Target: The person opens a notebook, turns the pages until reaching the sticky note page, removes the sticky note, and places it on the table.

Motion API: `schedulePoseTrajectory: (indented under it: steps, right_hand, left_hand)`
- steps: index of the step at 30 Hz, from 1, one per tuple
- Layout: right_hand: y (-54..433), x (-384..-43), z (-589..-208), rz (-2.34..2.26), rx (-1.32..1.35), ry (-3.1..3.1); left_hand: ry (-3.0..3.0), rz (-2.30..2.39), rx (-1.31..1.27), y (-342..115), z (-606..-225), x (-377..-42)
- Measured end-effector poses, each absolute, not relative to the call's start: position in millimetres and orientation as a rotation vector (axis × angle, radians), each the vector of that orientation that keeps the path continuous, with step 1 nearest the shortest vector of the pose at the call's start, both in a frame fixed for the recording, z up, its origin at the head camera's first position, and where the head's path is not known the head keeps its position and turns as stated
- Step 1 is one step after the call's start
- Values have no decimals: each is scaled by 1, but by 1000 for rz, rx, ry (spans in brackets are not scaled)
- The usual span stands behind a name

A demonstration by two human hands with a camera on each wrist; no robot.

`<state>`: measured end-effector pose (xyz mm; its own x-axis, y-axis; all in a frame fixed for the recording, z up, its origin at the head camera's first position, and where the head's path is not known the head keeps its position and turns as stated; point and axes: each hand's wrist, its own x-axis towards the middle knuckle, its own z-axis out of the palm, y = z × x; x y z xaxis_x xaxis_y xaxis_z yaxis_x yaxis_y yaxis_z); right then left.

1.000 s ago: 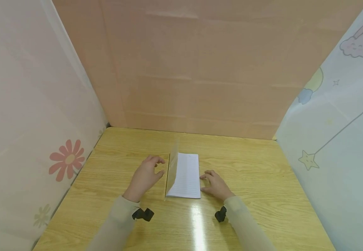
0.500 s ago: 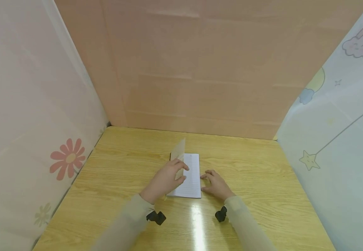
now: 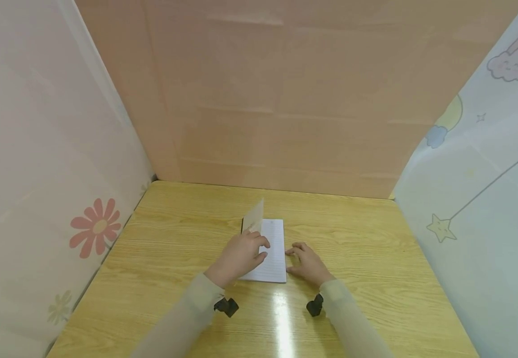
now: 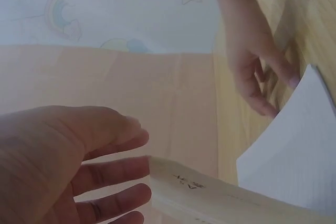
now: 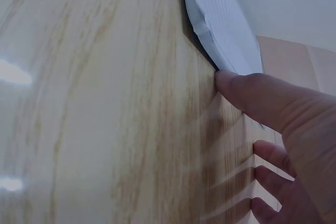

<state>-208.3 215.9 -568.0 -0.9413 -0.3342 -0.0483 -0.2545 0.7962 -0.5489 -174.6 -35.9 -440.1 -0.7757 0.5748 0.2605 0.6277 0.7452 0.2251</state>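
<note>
A notebook (image 3: 273,266) with lined white pages lies on the table, its tan cover (image 3: 253,217) lifted upright along the left side. My left hand (image 3: 240,254) is over the notebook's left half, hiding part of the cover. In the left wrist view, the fingertips touch the edge of the cover (image 4: 210,190), which bears small dark print; the fingers are fairly straight and the thumb stands apart from it. Beside the notebook's right edge rests my right hand (image 3: 310,264). Its thumb (image 5: 249,92) touches the page edges in the right wrist view, while the other fingers rest near the table.
The wood-grain table (image 3: 357,238) carries a bright glare spot in front of the notebook. A plain tan sheet (image 3: 267,99) forms the back wall. Printed sheets stand at the left (image 3: 39,174) and right (image 3: 487,174).
My left hand has moved right, from beside the notebook to over its left half. The cover now leans further to the right. My right hand has stayed in place.
</note>
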Motion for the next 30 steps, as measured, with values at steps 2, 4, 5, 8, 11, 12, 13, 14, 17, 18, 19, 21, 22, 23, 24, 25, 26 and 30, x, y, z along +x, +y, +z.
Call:
schedulePoseTrajectory:
  steps: [2, 4, 5, 8, 11, 12, 13, 14, 17, 18, 19, 21, 22, 23, 24, 25, 26, 30]
  right_hand:
    - [216, -209, -568, -835, -450, 2838]
    - [216, -209, -568, -834, -444, 2835]
    - [216, -208, -568, -835, -443, 2832]
    - [216, -207, -567, -837, -448, 2824]
    - [216, -206, -565, -836, -454, 2824]
    - [216, -206, -565, -833, -457, 2825]
    - [216, -206, -565, -831, -462, 2826]
    - [216, -206, -565, -830, -463, 2827]
    - [216, -207, -565, -818, -466, 2830]
    - [216, -207, -565, -819, -466, 2830]
    - [216, -207, -566, -821, -467, 2831]
    - [217, -208, -566, -817, -471, 2837]
    - [217, -208, -567, -814, -472, 2839]
    - [217, -208, -567, -816, -476, 2841]
    - [217, -208, -567, -820, -480, 2844]
    - [217, -208, -567, -819, -481, 2843]
    - [217, -208, -567, -816, -479, 2842]
    - [216, -208, -567, -805, -468, 2837]
  left_hand:
    - [-2769, -477, -909, -42, -437, -174]
    - [-2779, -538, -850, -50, -435, -174]
    - [-2793, -572, -813, -54, -435, -174]
    - [-2837, -693, -678, -69, -437, -175]
    - [-2904, -770, -518, -86, -440, -177]
    - [-2924, -791, -467, -92, -441, -178]
    - [-2941, -812, -422, -98, -443, -179]
    - [-2955, -831, -379, -105, -445, -179]
    - [-2975, -881, -289, -125, -455, -181]
    - [-2983, -894, -261, -131, -459, -182]
    - [-2991, -909, -233, -137, -463, -183]
    - [-3023, -916, -181, -147, -473, -185]
    - [-3042, -923, -154, -152, -478, -186]
    - [-3065, -928, -128, -156, -483, -186]
    - [-3087, -930, -97, -159, -488, -187]
    - [-3110, -933, -70, -162, -493, -187]
    - [-3133, -929, -50, -165, -498, -187]
    - [-3200, -937, -8, -173, -517, -186]
